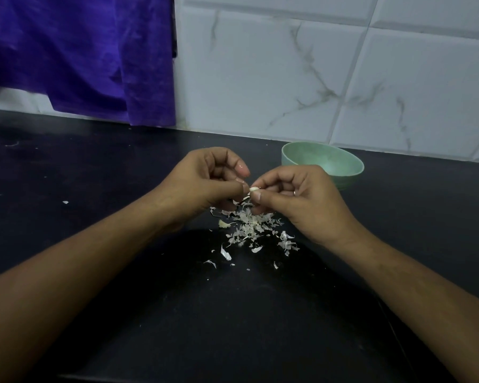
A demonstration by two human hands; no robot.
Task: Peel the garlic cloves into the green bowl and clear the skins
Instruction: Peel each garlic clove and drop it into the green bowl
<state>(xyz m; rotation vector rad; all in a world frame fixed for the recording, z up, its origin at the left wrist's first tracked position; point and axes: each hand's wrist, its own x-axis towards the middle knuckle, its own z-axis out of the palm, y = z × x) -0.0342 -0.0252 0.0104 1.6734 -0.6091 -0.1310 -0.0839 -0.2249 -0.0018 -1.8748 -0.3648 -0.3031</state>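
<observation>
The left hand (205,178) and right hand (296,194) both pinched one garlic clove (254,189) above the skin pile (250,225), near-left of the green bowl (291,158); peeling over that pile seemed best for keeping scraps together.

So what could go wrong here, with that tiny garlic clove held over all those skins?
1. The garlic clove is only pinched between the left hand and right hand; it might slip into the pile of skins right beneath and get lost.
2. The skins are light flakes, some strayed over the black counter; a sweeping forearm could scatter them further.
3. The green bowl sits close behind the right hand and could be knocked.
</observation>
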